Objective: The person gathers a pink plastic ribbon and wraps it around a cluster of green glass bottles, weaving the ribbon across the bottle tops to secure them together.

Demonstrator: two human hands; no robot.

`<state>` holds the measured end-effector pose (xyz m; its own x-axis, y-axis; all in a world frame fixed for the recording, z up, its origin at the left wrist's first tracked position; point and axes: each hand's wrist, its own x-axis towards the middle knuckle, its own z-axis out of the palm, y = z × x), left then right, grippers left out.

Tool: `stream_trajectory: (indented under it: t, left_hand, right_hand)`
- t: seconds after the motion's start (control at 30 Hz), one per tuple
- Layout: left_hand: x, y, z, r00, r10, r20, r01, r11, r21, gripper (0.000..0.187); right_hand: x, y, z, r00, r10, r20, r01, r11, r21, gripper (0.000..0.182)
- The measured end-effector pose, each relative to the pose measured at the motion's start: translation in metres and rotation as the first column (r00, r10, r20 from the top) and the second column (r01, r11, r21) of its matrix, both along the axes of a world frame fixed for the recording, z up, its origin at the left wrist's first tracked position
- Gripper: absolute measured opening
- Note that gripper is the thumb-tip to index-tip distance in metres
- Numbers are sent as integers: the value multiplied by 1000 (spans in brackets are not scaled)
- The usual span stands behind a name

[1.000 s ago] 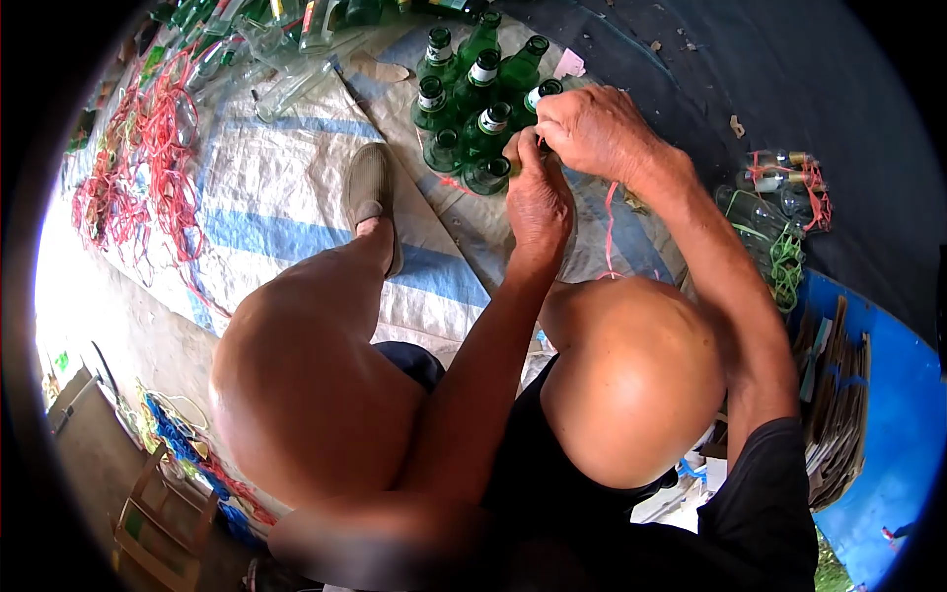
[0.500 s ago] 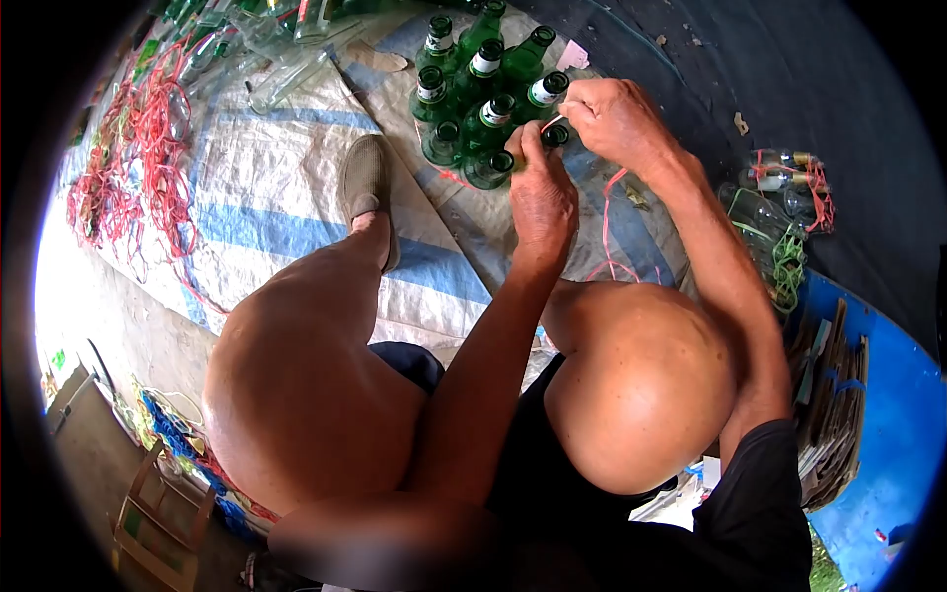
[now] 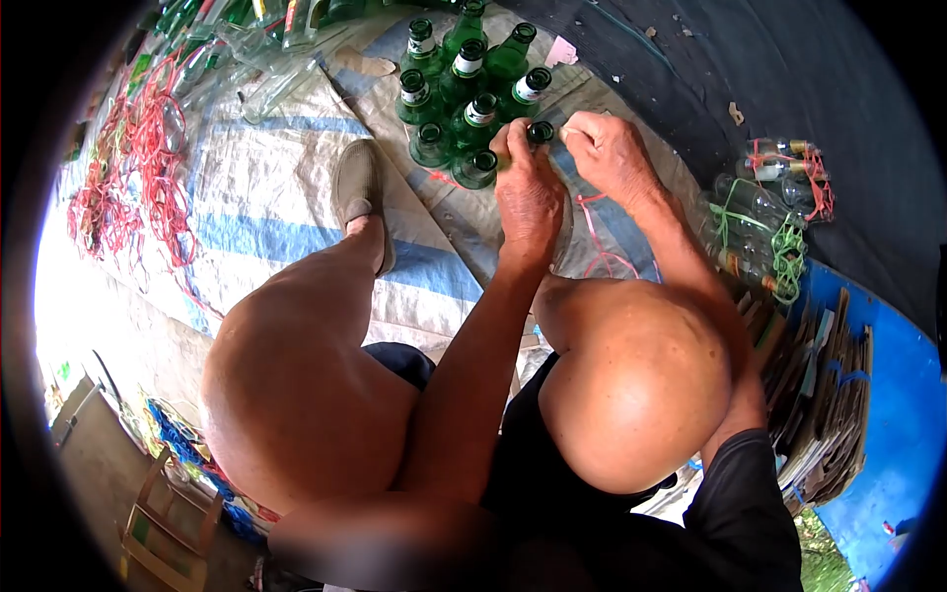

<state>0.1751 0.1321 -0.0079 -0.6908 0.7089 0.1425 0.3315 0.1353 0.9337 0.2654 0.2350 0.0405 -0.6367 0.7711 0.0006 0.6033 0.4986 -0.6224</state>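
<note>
Hands meet at the near edge of a cluster of green glass bottles (image 3: pixel 459 94) standing upright on a woven blue-and-white mat (image 3: pixel 266 197), seen from above by the person seated with bare knees spread. The left hand (image 3: pixel 528 192) is closed around the neck of the nearest bottle (image 3: pixel 541 131), whose open mouth shows just above the knuckles. The right hand (image 3: pixel 612 153), touching that same bottle from the other side, is pinched shut on a pink string (image 3: pixel 592 232) that trails back toward the person's right knee and loops on the mat. Just beyond the fingers stand about nine more green bottles, packed shoulder to shoulder; whether the string already circles them cannot be told from this angle. Judging by the layout, this group looks only partly tied — the string is loose behind the right hand, not yet drawn tight. To the right of the right hand lie finished bundles of clear bottles (image 3: pixel 764 212), bound with green and red string, which suggests earlier groups are done. Far off to the left of the left hand, a tangle of red strings (image 3: pixel 138 168) waits on the mat, and beyond the cluster more loose bottles (image 3: pixel 266 39) lie on their sides — work apparently still left.
</note>
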Motion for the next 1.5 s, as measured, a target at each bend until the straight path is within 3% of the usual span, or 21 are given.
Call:
stream_trajectory:
  t: [0.07, 0.1, 0.23, 0.57, 1.07, 1.17, 1.37, 1.5]
  left_hand:
    - [2, 0, -1, 1000, -4, 9, 4, 1000, -10, 37]
    - [2, 0, -1, 1000, -8, 20, 9, 1000, -17, 37]
    - [0, -3, -1, 999, -19, 27, 19, 999, -28, 37]
    - [1, -5, -1, 1000, -25, 6, 26, 998, -52, 40]
    - [-5, -14, -11, 989, -121, -86, 109, 984, -140, 64]
    - [-6, -22, -8, 985, -147, -88, 146, 989, -25, 68]
    - [-8, -34, 6, 978, -204, -38, 194, 964, -179, 70]
    - [-10, -49, 18, 974, -223, 27, 224, 963, -147, 68]
  right_hand:
    - [0, -12, 0, 999, -31, -20, 31, 1000, -5, 20]
    - [-2, -22, 7, 995, -103, -1, 102, 987, -122, 20]
    - [-2, -32, 0, 999, 11, 42, -17, 987, 158, 18]
    - [-2, -47, -2, 983, 94, 156, -139, 942, 306, 8]
    - [0, -59, 16, 958, 206, 202, -260, 920, 294, 2]
    - [1, -60, 18, 949, 229, 215, -284, 918, 276, 2]
    - [4, -61, 25, 938, 287, 196, -331, 909, 254, 4]
    - [6, -64, 31, 918, 364, 160, -392, 895, 214, 4]
